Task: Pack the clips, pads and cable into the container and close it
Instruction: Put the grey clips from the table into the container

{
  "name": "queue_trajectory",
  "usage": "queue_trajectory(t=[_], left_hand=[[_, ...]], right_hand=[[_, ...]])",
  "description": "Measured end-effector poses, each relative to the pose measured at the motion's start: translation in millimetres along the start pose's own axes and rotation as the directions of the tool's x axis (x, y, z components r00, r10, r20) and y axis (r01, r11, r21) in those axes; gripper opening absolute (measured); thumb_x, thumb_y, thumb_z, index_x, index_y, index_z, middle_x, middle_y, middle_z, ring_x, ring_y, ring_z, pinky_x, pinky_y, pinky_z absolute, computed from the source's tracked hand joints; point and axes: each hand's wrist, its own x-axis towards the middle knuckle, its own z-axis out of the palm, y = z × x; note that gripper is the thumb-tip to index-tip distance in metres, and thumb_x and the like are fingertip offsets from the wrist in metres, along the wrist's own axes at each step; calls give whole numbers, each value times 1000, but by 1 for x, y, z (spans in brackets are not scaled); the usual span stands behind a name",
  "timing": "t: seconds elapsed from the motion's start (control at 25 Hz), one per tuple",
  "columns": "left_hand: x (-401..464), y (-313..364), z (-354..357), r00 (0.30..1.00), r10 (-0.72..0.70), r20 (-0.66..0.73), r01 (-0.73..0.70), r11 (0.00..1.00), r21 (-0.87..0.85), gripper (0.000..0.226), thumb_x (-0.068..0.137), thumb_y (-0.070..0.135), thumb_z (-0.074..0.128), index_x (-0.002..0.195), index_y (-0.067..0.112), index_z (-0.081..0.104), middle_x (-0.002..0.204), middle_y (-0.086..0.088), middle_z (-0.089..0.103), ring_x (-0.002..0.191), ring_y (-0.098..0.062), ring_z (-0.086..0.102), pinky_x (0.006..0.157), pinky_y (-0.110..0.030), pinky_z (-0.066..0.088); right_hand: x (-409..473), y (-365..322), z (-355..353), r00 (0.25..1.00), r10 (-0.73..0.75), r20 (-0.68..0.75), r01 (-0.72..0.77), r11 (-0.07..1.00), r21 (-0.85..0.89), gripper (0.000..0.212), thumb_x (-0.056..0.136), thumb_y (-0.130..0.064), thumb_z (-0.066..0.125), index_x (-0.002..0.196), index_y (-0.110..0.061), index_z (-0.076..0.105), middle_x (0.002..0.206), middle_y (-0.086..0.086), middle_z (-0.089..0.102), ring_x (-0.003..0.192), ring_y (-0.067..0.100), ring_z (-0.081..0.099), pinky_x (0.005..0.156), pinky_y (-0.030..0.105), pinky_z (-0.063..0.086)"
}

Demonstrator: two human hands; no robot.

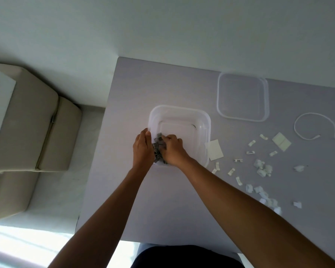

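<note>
A clear plastic container point(201, 120) stands open in the middle of the grey table. Both hands reach into its near left corner. My left hand point(142, 147) and my right hand point(172, 147) cup a bunch of grey clips point(159, 147) between them over the container's floor. The clear lid point(243, 96) lies flat to the far right. A white cable point(315, 126) curls on the table beyond the loose parts. White pads lie beside the container point(214, 149) and further right point(281, 141). Several white clips point(262, 168) are scattered at the right.
The grey table point(135, 89) ends at a left edge close to the container. Beige cushioned seats point(33, 120) stand on the floor to the left. More small white clips point(265, 198) lie near my right forearm.
</note>
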Motion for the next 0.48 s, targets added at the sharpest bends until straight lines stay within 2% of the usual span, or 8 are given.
queue_trajectory(t=[0.08, 0.12, 0.24, 0.36, 0.48], left_hand=[[-2, 0, 0, 1000, -6, -1, 6, 1000, 1, 39, 105, 34, 29, 126, 16, 56, 113, -5, 63, 102, -15, 58, 85, -24, 46], [-3, 0, 0, 1000, -5, 0, 5, 1000, 2, 39, 105, 34, 29, 126, 15, 56, 113, -5, 63, 102, -15, 58, 85, -24, 46], [-8, -2, -2, 1000, 8, 4, -8, 1000, 8, 39, 106, 34, 29, 127, 15, 56, 113, -5, 63, 101, -15, 57, 84, -21, 45], [-12, -3, -3, 1000, 19, 1, -19, 999, 39, 40, 106, 33, 29, 128, 14, 56, 112, -4, 62, 99, -14, 56, 77, -9, 39], [-15, -4, -3, 1000, 19, -4, -18, 999, 38, 40, 106, 34, 28, 128, 14, 56, 112, -4, 62, 101, -15, 57, 79, -14, 43]], right_hand=[[-7, 1, 6, 1000, -14, -8, 15, 999, 37, 52, 99, -27, 45, 150, -24, 35, 144, 13, 38, 128, 35, 34, 108, 50, 37], [-10, 1, 7, 998, 1, -55, 2, 998, 68, 50, 99, -27, 46, 148, -26, 38, 142, 11, 41, 128, 34, 35, 107, 52, 37], [-15, 5, 4, 979, 125, -163, -108, 988, 108, 49, 97, -25, 49, 145, -26, 39, 141, 8, 40, 130, 30, 34, 104, 51, 40], [-21, 9, 7, 982, 156, -110, -139, 980, 142, 49, 99, -27, 47, 147, -23, 37, 139, 14, 37, 130, 32, 33, 105, 47, 38], [-24, 10, 10, 983, 150, -107, -134, 981, 142, 49, 99, -27, 47, 146, -23, 38, 135, 16, 38, 128, 33, 34, 102, 45, 40]])
